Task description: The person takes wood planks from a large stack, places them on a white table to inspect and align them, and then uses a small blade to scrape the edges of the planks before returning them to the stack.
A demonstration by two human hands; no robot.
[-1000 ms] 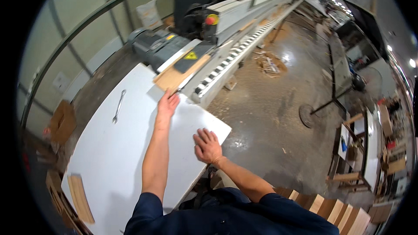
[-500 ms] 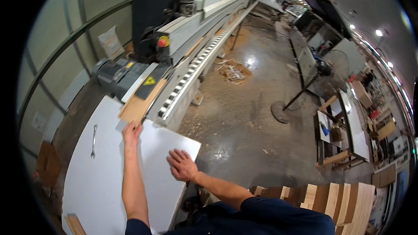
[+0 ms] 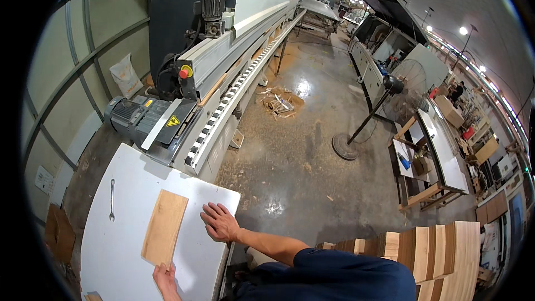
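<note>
A small light-brown wooden panel (image 3: 165, 227) lies flat on a white table (image 3: 120, 187). My left hand (image 3: 165, 280) holds the panel's near end at the bottom of the view. My right hand (image 3: 220, 222) rests palm down, fingers spread, on the white table near its right edge, just right of the panel. A metal wrench (image 3: 112, 199) lies on the table to the left of the panel.
A long edge-banding machine (image 3: 223, 61) with a roller track runs away from the table's far end. A stack of wooden panels (image 3: 434, 256) stands at lower right. A standing fan (image 3: 384, 97) and workbenches are across the sawdust-strewn concrete floor.
My left hand has pulled the wooden panel back from the machine's infeed toward me; it now lies fully on the white table. My right hand stayed flat on the table.
</note>
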